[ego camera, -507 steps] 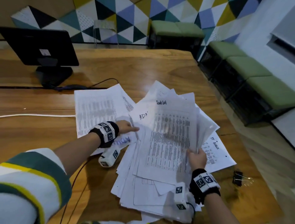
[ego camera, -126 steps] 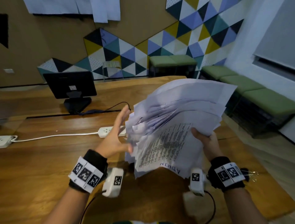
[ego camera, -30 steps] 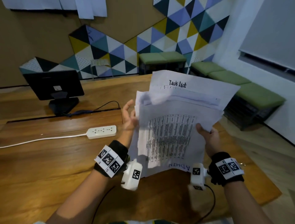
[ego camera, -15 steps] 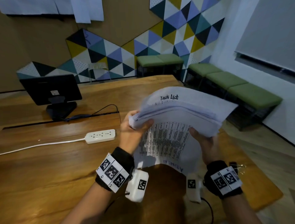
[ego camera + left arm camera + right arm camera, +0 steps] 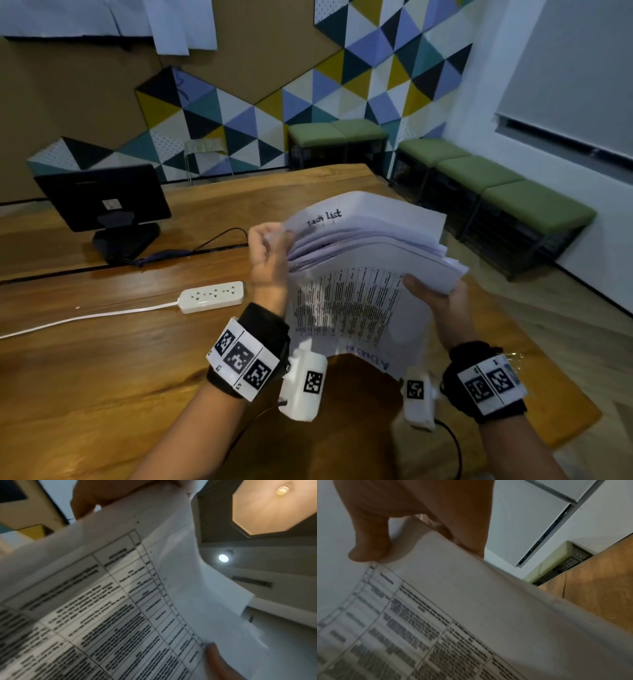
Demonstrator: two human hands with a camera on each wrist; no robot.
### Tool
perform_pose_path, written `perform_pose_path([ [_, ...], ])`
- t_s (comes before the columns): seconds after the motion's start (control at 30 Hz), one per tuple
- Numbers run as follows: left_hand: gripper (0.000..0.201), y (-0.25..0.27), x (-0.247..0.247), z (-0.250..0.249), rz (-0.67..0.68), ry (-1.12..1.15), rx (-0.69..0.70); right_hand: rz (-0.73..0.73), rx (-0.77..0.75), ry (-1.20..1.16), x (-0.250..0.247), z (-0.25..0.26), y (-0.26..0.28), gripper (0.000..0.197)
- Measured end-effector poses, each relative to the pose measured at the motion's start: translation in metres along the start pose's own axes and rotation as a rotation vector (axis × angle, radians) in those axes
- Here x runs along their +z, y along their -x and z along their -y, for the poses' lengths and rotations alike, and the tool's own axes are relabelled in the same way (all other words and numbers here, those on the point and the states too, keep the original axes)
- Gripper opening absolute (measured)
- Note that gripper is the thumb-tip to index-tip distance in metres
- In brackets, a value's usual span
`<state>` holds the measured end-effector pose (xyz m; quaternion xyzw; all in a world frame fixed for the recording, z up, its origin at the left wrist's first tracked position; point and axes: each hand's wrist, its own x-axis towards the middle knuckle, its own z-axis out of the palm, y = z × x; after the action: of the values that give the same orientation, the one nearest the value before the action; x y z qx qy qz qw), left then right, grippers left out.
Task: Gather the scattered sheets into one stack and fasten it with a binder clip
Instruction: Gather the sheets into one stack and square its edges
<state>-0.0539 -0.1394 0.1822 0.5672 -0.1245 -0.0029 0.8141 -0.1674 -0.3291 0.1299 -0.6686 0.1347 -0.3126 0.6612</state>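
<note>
The stack of sheets (image 5: 356, 274) hangs in the air above the wooden table (image 5: 102, 359), its top bending away from me and a "Task List" page on the far side. My left hand (image 5: 270, 253) curls round the stack's upper left corner. My right hand (image 5: 435, 298) grips the right edge, thumb on the printed front sheet and fingers behind. In the left wrist view the printed sheet (image 5: 137, 601) fills the frame. The right wrist view shows the thumb (image 5: 368, 550) pressing the sheet (image 5: 471, 615). Only a glint of the binder clip's wire (image 5: 513, 356) shows behind my right wristband.
A black monitor (image 5: 102, 202) stands at the back left, its cable running across the table. A white power strip (image 5: 212, 296) lies left of my left hand. The table's right edge (image 5: 565, 394) is close to my right wrist; green benches (image 5: 496, 192) line the wall.
The upright stack has tipped so that its top bends away from me. My left hand, open beside the left edge a second ago, has closed on the upper left corner.
</note>
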Motion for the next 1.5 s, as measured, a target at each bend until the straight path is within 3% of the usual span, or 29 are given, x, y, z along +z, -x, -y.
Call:
perform_pose_path([
  [0.07, 0.04, 0.004, 0.005, -0.004, 0.073, -0.052, 0.055, 0.011, 0.008, 0.025, 0.002, -0.001, -0.001, 0.074],
  [0.2, 0.025, -0.006, 0.008, -0.006, 0.049, -0.046, 0.013, 0.012, 0.042, 0.012, 0.0, -0.007, -0.003, 0.057],
  [0.4, 0.062, -0.004, 0.011, -0.006, 0.065, -0.118, -0.095, 0.029, 0.09, 0.023, -0.001, -0.017, -0.002, 0.03],
  [0.47, 0.052, -0.005, 0.009, -0.004, 0.006, -0.094, -0.101, 0.0, 0.077, 0.029, -0.001, -0.02, -0.002, 0.026],
  [0.53, 0.018, -0.009, 0.007, -0.003, -0.047, -0.059, -0.118, -0.029, 0.078, 0.032, -0.001, -0.02, -0.001, 0.028],
  [0.6, 0.023, -0.009, 0.008, -0.004, -0.044, -0.058, -0.098, -0.045, 0.065, 0.039, 0.0, -0.02, 0.002, 0.026],
  [0.7, 0.016, -0.004, 0.011, -0.011, -0.016, -0.008, -0.022, -0.056, 0.056, 0.016, -0.002, -0.021, 0.004, 0.022],
  [0.83, 0.083, 0.006, -0.01, 0.004, 0.121, 0.017, 0.089, -0.034, 0.079, -0.003, -0.009, -0.024, 0.009, 0.025],
  [0.97, 0.135, 0.026, -0.032, 0.027, 0.479, -0.21, 0.027, -0.021, 0.112, -0.033, -0.01, -0.022, 0.008, 0.048],
  [1.03, 0.142, 0.029, -0.034, 0.033, 0.585, -0.202, 0.026, -0.031, 0.115, -0.045, -0.005, -0.019, 0.007, 0.048],
  [1.13, 0.145, 0.032, -0.031, 0.034, 0.687, -0.23, 0.059, -0.125, 0.109, -0.045, 0.003, -0.017, 0.003, 0.012],
  [1.2, 0.148, 0.032, -0.031, 0.036, 0.738, -0.316, 0.069, -0.178, 0.1, -0.028, 0.007, -0.018, 0.0, 0.014],
  [1.3, 0.139, 0.037, -0.03, 0.032, 0.674, -0.482, 0.119, -0.216, 0.099, -0.037, 0.011, -0.018, -0.001, 0.015],
  [1.37, 0.122, 0.035, -0.025, 0.03, 0.584, -0.503, 0.126, -0.181, 0.107, -0.042, 0.013, -0.016, -0.001, 0.014],
  [1.43, 0.09, 0.026, -0.026, 0.034, 0.441, -0.428, 0.164, -0.144, 0.138, -0.038, 0.014, -0.013, -0.001, 0.037],
  [1.5, 0.044, 0.019, -0.019, 0.026, 0.35, -0.224, 0.052, -0.15, 0.136, -0.035, 0.013, -0.008, 0.0, 0.067],
])
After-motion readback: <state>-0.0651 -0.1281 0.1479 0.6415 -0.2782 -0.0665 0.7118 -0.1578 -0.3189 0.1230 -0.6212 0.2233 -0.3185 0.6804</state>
